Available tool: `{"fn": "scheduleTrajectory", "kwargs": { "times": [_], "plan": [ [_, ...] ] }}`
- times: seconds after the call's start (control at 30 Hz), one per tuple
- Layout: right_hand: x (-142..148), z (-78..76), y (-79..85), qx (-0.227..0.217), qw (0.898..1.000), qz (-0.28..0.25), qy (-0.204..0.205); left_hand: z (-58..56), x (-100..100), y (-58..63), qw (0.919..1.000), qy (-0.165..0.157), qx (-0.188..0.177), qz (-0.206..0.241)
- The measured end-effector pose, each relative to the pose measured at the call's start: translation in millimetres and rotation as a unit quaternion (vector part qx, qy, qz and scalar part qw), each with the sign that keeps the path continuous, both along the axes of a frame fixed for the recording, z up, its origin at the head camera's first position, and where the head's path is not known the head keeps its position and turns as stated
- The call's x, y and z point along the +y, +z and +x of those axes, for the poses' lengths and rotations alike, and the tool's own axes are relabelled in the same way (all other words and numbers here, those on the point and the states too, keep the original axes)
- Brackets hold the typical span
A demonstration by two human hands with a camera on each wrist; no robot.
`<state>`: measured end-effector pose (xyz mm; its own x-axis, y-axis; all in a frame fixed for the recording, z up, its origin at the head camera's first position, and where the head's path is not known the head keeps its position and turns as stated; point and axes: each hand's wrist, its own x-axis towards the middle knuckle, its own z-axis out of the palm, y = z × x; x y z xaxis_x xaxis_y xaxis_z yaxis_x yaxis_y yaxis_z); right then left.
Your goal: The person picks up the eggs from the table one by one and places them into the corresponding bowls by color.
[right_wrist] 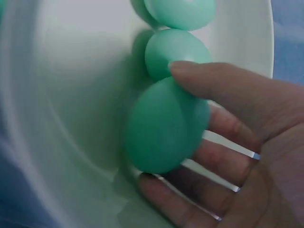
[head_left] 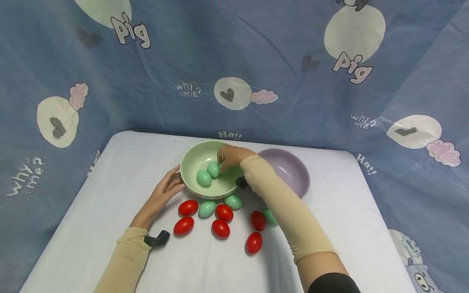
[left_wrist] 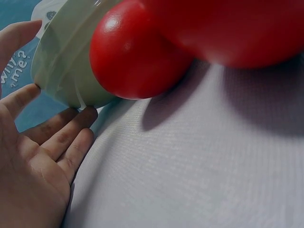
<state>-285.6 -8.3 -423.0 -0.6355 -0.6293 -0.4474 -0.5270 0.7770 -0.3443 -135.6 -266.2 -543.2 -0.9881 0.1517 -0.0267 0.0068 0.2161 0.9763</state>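
The light green bowl (head_left: pixel 189 160) stands near the back of the table with green eggs inside. My right hand (head_left: pixel 233 156) reaches down into it. In the right wrist view, that hand's thumb and fingers are around a green egg (right_wrist: pixel 166 128), low inside the bowl. Two more green eggs (right_wrist: pixel 178 50) lie in a row beside it. My left hand (head_left: pixel 163 197) is at the bowl's left side, fingers extended. Its fingertips touch the outer wall of the bowl (left_wrist: pixel 69 61) in the left wrist view.
A purple bowl (head_left: pixel 298 173) stands to the right, partly behind my right forearm. In front of the green bowl lie several red eggs (head_left: pixel 220 229) and a few green eggs (head_left: pixel 207 208). The white table (head_left: pixel 205 268) meets a blue printed cloth (head_left: pixel 161 89) at the back.
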Motion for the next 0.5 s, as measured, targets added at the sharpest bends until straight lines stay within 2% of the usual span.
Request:
{"fn": "scheduleTrajectory", "kwargs": {
  "times": [0.13, 0.5],
  "plan": [
    [-2.6, -1.4, -3.0, 0.004, 1.0, 0.018, 0.006, -0.2, 0.7, -1.6, 1.0, 0.001, 0.002, -0.001],
    [-2.4, -0.5, -2.0, 0.004, 1.0, 0.0, 0.007, 1.2, 0.1, 2.0, 1.0, 0.0, 0.0, -0.006]
  ]
}}
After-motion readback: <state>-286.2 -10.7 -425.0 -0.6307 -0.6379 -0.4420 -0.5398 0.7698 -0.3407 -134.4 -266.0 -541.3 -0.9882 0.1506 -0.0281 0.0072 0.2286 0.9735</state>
